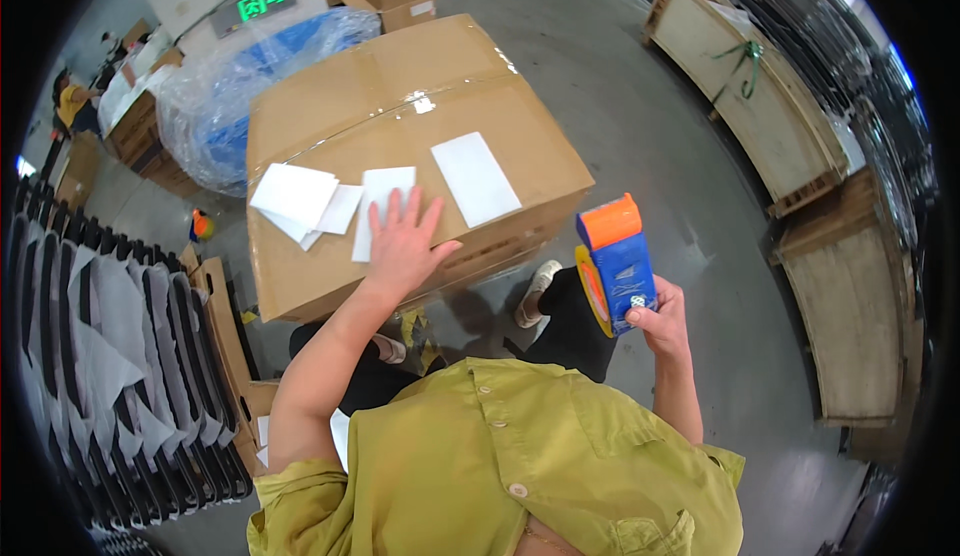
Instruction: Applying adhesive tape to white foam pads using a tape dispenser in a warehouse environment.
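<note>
Now | left hand [403, 239] flat, spread on white sheet [381, 212] | right hand [660, 318] grips blue-orange tape dispenser [615, 261]

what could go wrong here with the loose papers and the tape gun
The left hand presses only one white sheet; the other sheets and the slip lie loose on the cardboard box and might slide. The right hand holds the tape gun away from the box by its lower end, so it might slip.
</note>
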### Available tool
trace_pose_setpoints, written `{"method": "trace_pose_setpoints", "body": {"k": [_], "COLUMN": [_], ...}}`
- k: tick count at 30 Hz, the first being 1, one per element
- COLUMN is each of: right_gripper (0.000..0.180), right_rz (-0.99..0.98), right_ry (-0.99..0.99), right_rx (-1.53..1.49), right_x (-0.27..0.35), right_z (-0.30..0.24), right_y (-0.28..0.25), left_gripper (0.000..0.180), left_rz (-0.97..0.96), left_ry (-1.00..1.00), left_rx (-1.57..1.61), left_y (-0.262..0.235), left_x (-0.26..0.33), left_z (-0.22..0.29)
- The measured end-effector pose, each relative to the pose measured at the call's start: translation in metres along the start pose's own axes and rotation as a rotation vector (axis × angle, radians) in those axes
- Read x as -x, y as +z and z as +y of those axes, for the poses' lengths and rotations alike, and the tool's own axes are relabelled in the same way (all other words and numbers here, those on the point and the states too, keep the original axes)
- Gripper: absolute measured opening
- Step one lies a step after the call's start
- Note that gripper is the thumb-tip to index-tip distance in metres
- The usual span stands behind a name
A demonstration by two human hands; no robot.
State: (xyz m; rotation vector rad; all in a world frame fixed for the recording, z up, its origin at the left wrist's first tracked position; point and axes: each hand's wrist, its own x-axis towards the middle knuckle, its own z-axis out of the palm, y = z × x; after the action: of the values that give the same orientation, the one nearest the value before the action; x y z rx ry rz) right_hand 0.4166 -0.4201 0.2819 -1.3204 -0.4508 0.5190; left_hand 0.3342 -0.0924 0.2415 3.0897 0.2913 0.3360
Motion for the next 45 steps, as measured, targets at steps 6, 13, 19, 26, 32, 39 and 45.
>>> {"method": "trace_pose_setpoints", "body": {"k": [6,13,19,26,32,39,45], "right_gripper": [0.042,0.049,0.044,0.039,0.038,0.035,0.034], "right_rz": [-0.065,-0.085,-0.123,-0.210,-0.241,-0.250,-0.207], "right_ry": [0.041,0.075,0.110,0.140,0.162,0.177,0.222], "right_rx": [0.003,0.004,0.014,0.069,0.030,0.005,0.020], "right_x": [0.005,-0.002,-0.003,-0.004,0.001,0.006,0.009], "right_z": [0.008,0.012,0.009,-0.002,0.002,0.008,0.001], "right_y": [-0.002,0.009,0.009,0.022,0.026,0.038,0.039], "left_gripper": [0.065,0.048,0.036,0.025,0.016,0.012,0.012], "left_rz": [0.120,0.152,0.083,-0.534,-0.577,-0.539,-0.429], "left_ry": [0.011,0.158,-0.090,-0.186,-0.264,-0.280,-0.264], "left_rx": [0.075,0.132,0.743,1.605,1.694,1.582,1.572], "left_y": [-0.009,0.038,-0.014,-0.071,-0.065,-0.061,-0.039], "left_x": [-0.013,-0.046,-0.057,-0.054,-0.050,-0.046,-0.057], "left_z": [0.023,0.056,0.074,0.071,0.059,0.059,0.048]}}
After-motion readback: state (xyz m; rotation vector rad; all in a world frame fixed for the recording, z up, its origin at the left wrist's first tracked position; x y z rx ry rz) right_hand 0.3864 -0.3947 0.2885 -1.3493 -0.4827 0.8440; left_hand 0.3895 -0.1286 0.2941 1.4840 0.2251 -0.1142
